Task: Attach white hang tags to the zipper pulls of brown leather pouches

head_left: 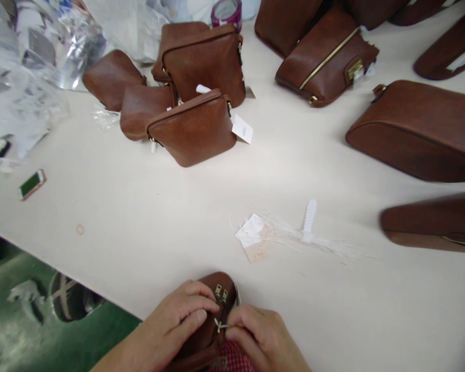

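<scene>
A small brown leather bag [213,315] with brass zipper pulls lies at the table's near edge, its red checked lining showing at the bottom. My left hand [174,320] is closed over the bag's left side, fingers pressed by the zipper. My right hand [259,336] pinches a thin white plastic tag fastener [221,326] at the zipper pull. Beyond my hands lie loose paper hang tags [253,236] and a white strip of plastic fasteners [309,221].
Several finished brown bags [196,126] are piled at the back centre, and larger brown bags [418,129] line the right side. Clear plastic wrapping [34,62] is heaped at the back left. A phone [31,184] lies near the left table edge. Purple tape roll [227,11] at the back.
</scene>
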The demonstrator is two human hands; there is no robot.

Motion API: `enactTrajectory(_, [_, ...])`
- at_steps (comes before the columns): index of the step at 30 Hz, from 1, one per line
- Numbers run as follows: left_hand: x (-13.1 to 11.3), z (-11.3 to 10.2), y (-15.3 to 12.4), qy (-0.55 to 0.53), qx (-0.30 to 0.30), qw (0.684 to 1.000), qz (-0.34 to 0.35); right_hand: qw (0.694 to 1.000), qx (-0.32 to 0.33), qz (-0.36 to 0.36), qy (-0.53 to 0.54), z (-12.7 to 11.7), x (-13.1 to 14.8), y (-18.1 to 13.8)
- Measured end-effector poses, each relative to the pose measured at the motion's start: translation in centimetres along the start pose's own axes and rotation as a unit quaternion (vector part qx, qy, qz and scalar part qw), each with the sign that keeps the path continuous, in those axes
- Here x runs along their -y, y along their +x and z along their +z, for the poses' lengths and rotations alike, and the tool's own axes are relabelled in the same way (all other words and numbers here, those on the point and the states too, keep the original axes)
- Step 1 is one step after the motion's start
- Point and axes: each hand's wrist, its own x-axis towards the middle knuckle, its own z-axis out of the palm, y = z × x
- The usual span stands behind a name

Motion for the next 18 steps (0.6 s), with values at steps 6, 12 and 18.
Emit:
enactTrajectory(6, [-0.1,-1.0,1.5,0.026,0.055,0.998,0.022,0.998,0.042,0.011,0.052,-0.1,-0.2,0.1])
enactTrajectory(12, [-0.3,-2.0,3.5,-0.009,0.136,0.99,0.046,0.995,0.042,0.048,0.073,0.0,0.2,0.3])
enactTrajectory(18, [0.4,-1.3,4.0,0.081,0.199,0.97,0.116,0.992,0.059,0.056,0.1,1.0,0.2,0.2])
